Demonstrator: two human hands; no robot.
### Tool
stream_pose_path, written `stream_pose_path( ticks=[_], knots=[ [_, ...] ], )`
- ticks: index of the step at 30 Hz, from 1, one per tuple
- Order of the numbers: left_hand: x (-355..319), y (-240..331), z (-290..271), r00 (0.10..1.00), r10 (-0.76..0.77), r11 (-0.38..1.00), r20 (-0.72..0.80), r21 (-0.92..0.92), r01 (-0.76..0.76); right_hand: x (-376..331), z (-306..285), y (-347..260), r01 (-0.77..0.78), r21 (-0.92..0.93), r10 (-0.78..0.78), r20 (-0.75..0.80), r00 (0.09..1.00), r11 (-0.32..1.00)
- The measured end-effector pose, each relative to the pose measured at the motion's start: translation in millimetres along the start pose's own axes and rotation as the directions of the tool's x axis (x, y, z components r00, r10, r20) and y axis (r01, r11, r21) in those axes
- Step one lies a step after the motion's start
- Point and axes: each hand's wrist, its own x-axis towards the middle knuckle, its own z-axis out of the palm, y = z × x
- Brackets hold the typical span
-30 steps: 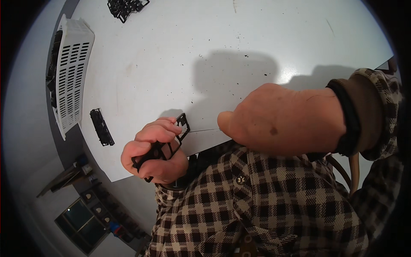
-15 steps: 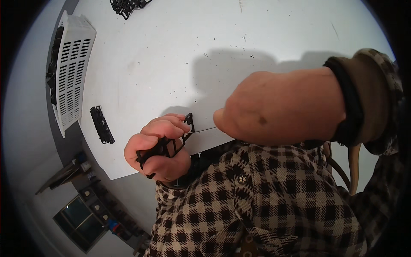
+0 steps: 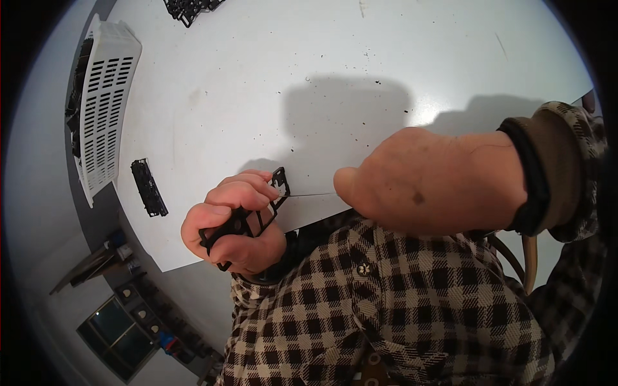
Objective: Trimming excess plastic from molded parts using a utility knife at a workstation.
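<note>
Head view: left hand (image 3: 235, 225) grips black frame (image 3: 257, 215) (right hand (image 3: 428, 180) beside).

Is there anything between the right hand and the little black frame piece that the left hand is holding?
No solid thing shows there. Only a thin blade or wire runs from the right hand across the gap to the black plastic frame, gripped by the left hand above the white table.

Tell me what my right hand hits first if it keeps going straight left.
Probably the black plastic frame gripped in the left hand; the right hand points at its upper end, though depth is unclear.
</note>
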Motion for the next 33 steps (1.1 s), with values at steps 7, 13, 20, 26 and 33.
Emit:
stream_pose_path(
  ticks=[7,13,20,26,33],
  knots=[
    [0.3,-1.3,3.1,0.999,-0.029,0.999,0.016,-0.016,0.029,18.4,-4.4,-11.3,-0.172,-0.03,0.174,0.183,0.967,0.985],
    [1.4,4.2,1.9,0.997,-0.074,0.997,0.02,-0.031,0.074,22.9,21.7,-0.7,-0.242,0.036,0.236,0.123,0.964,0.97],
    [-0.7,1.8,-3.5,0.998,-0.056,0.996,0.027,-0.068,0.058,24.3,-12.7,-19.5,-0.202,0.092,0.19,0.124,0.974,0.975],
    [-0.8,-0.1,-1.2,0.999,-0.033,0.993,0.018,-0.115,0.035,30.0,-1.6,-14.5,-0.117,0.023,0.114,0.093,0.989,0.993],
    [-0.9,5.0,-1.5,0.996,-0.087,0.995,-0.006,-0.055,0.087,37.7,19.2,-20.1,-0.267,-0.09,0.278,0.136,0.951,0.959]
  ],
)
